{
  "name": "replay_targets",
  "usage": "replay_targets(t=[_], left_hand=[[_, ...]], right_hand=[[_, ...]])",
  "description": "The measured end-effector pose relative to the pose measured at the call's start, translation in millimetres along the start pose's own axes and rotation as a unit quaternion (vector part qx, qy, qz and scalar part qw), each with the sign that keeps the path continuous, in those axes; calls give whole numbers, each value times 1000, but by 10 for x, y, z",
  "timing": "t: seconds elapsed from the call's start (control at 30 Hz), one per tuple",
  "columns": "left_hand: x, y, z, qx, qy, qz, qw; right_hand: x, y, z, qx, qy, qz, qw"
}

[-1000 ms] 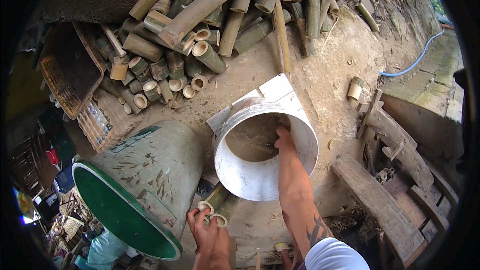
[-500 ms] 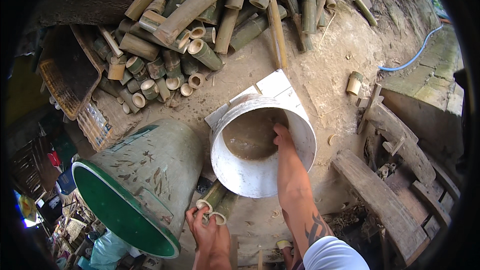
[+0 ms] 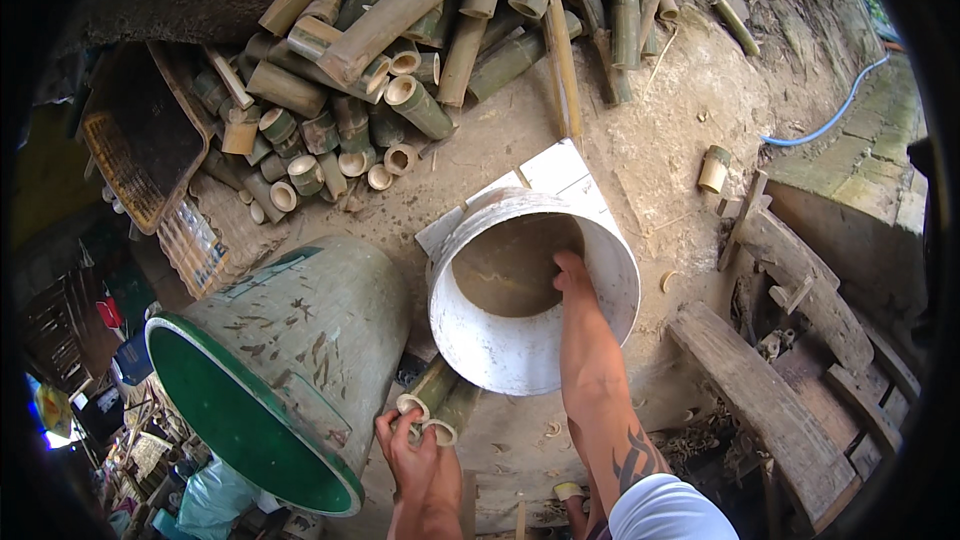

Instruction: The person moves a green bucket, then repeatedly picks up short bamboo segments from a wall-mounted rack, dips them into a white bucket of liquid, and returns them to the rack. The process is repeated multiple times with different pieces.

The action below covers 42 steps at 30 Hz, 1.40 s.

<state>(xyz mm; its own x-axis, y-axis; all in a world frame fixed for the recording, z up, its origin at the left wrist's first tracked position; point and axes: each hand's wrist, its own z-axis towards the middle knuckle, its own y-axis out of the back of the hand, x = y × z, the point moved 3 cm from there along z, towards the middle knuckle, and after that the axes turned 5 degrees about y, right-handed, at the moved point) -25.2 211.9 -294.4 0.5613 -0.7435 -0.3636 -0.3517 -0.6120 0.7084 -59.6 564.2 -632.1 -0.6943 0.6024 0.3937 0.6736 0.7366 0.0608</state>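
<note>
A white round bucket [image 3: 490,355] stands in the middle with murky brown water [image 3: 510,270] inside. My right arm reaches into it from the lower right. The thumb side of my right hand [image 3: 568,272] shows at the water's surface, but the fingers are under the water and hidden. Left of my right arm, my left hand [image 3: 410,455] is closed at the near ends of two green bamboo tubes [image 3: 432,388]. Their pale open ends face me. The tubes' far ends disappear beside the bucket's lower left side.
A big grey tub with a green inside [image 3: 230,420] lies on its side at left. Cut bamboo pieces [image 3: 420,110] are heaped at the back. White boards [image 3: 555,170] lie behind the bucket. A wooden bench [image 3: 770,410] and a single bamboo piece [image 3: 714,170] are at right.
The view has shifted slightly, moving the scene a little to the right. My right hand stays in the water, and my left hand stays at the bamboo tubes.
</note>
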Motion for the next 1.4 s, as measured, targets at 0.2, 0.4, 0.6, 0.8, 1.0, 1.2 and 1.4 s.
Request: replay_targets(t=[0.2, 0.4, 0.6, 0.8, 1.0, 1.2, 1.4], left_hand=[[0, 38, -46, 1, -1, -4, 1000], [-75, 147, -125, 13, -13, 1, 1000], [-41, 100, -27, 25, -22, -2, 999], [24, 41, 33, 30, -29, 26, 999], [85, -8, 39, 40, 5, 15, 999], [86, -55, 54, 37, 19, -2, 999], [0, -38, 74, 28, 6, -10, 1000]], right_hand=[[-28, -141, 71, -66, -58, -62, 994], [-8, -112, -69, -28, -8, -1, 1000], [-158, 71, 166, -15, -74, 1, 997], [-333, 113, 382, 8, -27, 42, 999], [-22, 6, 105, -52, -12, 3, 999], [179, -7, 22, 4, -5, -10, 1000], [207, -117, -9, -4, 42, 70, 997]])
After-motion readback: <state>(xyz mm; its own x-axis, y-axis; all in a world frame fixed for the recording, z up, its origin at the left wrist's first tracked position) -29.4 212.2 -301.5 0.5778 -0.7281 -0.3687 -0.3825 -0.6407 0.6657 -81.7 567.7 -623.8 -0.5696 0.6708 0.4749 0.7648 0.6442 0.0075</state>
